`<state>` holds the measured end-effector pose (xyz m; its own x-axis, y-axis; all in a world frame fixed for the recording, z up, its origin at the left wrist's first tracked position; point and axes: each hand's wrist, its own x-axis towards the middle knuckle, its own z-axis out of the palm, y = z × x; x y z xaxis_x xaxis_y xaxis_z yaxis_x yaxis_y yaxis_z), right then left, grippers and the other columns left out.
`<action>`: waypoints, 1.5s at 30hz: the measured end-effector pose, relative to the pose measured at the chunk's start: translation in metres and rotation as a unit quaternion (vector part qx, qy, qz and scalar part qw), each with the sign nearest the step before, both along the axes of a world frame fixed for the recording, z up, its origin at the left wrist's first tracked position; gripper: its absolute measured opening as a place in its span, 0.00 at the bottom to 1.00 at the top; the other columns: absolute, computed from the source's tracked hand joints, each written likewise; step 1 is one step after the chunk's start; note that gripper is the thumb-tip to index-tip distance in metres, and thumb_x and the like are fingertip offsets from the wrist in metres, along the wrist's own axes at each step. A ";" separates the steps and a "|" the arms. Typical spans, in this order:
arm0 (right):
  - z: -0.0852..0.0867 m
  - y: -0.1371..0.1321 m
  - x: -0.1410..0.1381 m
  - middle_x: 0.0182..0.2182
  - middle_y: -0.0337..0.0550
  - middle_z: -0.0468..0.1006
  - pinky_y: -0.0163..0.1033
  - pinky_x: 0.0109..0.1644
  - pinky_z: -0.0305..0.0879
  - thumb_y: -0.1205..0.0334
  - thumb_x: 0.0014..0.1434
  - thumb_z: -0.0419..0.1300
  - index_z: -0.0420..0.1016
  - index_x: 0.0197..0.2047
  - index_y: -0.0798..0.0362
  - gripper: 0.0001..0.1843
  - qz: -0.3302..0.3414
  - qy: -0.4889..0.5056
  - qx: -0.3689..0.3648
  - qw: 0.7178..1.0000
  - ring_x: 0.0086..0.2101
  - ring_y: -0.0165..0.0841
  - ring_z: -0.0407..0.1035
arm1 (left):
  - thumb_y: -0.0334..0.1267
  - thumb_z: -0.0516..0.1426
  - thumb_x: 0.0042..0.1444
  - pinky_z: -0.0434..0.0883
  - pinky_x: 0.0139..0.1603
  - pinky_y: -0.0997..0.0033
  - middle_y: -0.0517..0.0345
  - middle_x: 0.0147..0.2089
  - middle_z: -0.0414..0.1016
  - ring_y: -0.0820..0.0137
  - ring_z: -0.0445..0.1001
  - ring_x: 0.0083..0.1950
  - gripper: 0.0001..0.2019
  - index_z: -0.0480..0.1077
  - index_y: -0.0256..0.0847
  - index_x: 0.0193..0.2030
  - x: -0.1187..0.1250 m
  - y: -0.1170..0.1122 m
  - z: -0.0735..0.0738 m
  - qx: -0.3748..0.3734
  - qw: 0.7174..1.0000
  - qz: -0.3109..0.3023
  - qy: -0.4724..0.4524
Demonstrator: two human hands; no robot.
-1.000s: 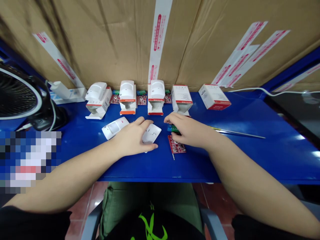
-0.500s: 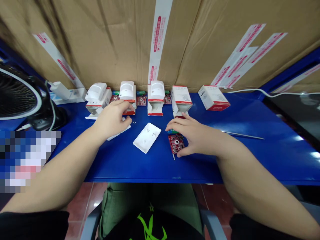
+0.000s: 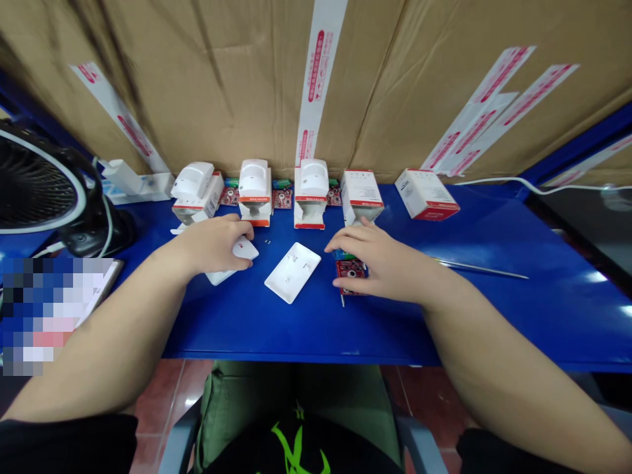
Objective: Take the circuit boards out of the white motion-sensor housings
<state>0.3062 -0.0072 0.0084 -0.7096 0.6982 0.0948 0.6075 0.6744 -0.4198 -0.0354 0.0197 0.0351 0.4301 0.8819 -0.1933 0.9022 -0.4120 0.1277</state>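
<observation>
Between the two hands, a white plate (image 3: 292, 273) lies slantwise on the blue table (image 3: 306, 332), apart from both, its hollow side with small raised fittings facing up. The left hand (image 3: 214, 245) is laid over a white cover (image 3: 245, 248), which shows only at the fingertips and below the palm. Its fingers bend past the far side and its thumb reaches across the near part; whether they grip the cover cannot be told. Just beyond the gap from the left fingertips to the plate lie tiny pieces (image 3: 267, 241), too small to make out.

The right hand (image 3: 378, 260) is loosely open, with thumb and fingers parted above a red circuit board (image 3: 352, 271) and a blue-green battery (image 3: 342, 254) at the board's far edge. The palm hides part of both, and whether the fingertips touch them cannot be told. A thin metal rod (image 3: 486, 268) stretches to the right from behind the right wrist.

Beyond the hands, three boxes (image 3: 309, 212) stand with open ends toward the person, each bearing a white sensor (image 3: 315, 176). More circuit boards (image 3: 282, 199) and batteries (image 3: 282, 184) lie beside these. A fourth box (image 3: 363, 187), also open, stands straight beyond the right hand; a fifth box (image 3: 427, 192) stands farther to its right. Well to the left of the left hand are a black fan (image 3: 37, 178) and a white power strip (image 3: 151, 189).
</observation>
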 end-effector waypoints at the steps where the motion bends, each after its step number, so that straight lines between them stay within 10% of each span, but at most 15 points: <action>1: -0.002 -0.001 -0.004 0.54 0.52 0.82 0.78 0.78 0.49 0.53 0.65 0.71 0.81 0.58 0.46 0.20 0.004 0.006 0.018 1.000 0.56 0.52 0.78 | 0.49 0.64 0.48 0.78 0.51 0.55 0.50 0.46 0.79 0.53 0.81 0.45 0.20 0.79 0.45 0.48 0.000 0.000 0.000 0.004 1.000 -0.004 -0.005; 8: -0.011 -0.007 -0.029 0.59 0.55 0.80 0.72 0.71 0.66 0.60 0.70 0.65 0.82 0.61 0.44 0.17 0.034 0.074 0.098 0.992 0.60 0.53 0.75 | 0.50 0.66 0.50 0.75 0.43 0.62 0.56 0.39 0.77 0.63 0.76 0.39 0.18 0.78 0.43 0.44 0.003 -0.007 0.011 -0.011 0.980 -0.042 -0.196; 14: -0.016 -0.011 -0.045 0.66 0.54 0.69 0.57 0.63 0.78 0.60 0.72 0.65 0.70 0.73 0.38 0.28 0.094 0.229 0.071 0.966 0.61 0.46 0.74 | 0.53 0.68 0.56 0.70 0.32 0.71 0.63 0.31 0.71 0.72 0.70 0.30 0.18 0.76 0.41 0.43 0.039 -0.015 -0.009 -0.110 0.856 0.024 -0.505; 28: -0.012 -0.011 -0.046 0.40 0.43 0.79 0.45 0.46 0.75 0.58 0.74 0.63 0.83 0.50 0.43 0.07 0.037 0.289 0.100 0.951 0.40 0.38 0.75 | 0.59 0.72 0.54 0.84 0.40 0.70 0.54 0.43 0.82 0.67 0.83 0.42 0.25 0.78 0.40 0.46 0.073 -0.030 -0.028 -0.270 0.754 0.089 -0.592; 31: -0.012 -0.007 -0.041 0.37 0.42 0.77 0.44 0.44 0.73 0.60 0.72 0.63 0.83 0.45 0.45 0.06 0.012 0.291 0.136 0.947 0.38 0.38 0.73 | 0.53 0.69 0.58 0.85 0.41 0.67 0.55 0.40 0.81 0.68 0.83 0.39 0.21 0.78 0.40 0.50 0.069 -0.027 -0.029 -0.228 0.781 0.074 -0.576; 37: -0.003 0.000 -0.020 0.34 0.42 0.70 0.49 0.43 0.69 0.59 0.67 0.66 0.85 0.40 0.43 0.05 -0.062 0.275 0.171 0.944 0.36 0.40 0.69 | 0.37 0.60 0.59 0.84 0.51 0.54 0.50 0.41 0.84 0.61 0.82 0.41 0.09 0.82 0.41 0.42 0.035 -0.010 -0.020 0.111 0.954 0.008 -0.278; 45: 0.002 0.006 -0.004 0.37 0.42 0.70 0.49 0.44 0.69 0.59 0.64 0.70 0.85 0.40 0.44 0.01 -0.096 0.295 0.213 0.927 0.38 0.39 0.68 | 0.35 0.60 0.64 0.83 0.54 0.56 0.47 0.50 0.87 0.58 0.86 0.46 0.15 0.85 0.40 0.53 0.040 -0.009 -0.022 0.071 0.995 -0.005 -0.065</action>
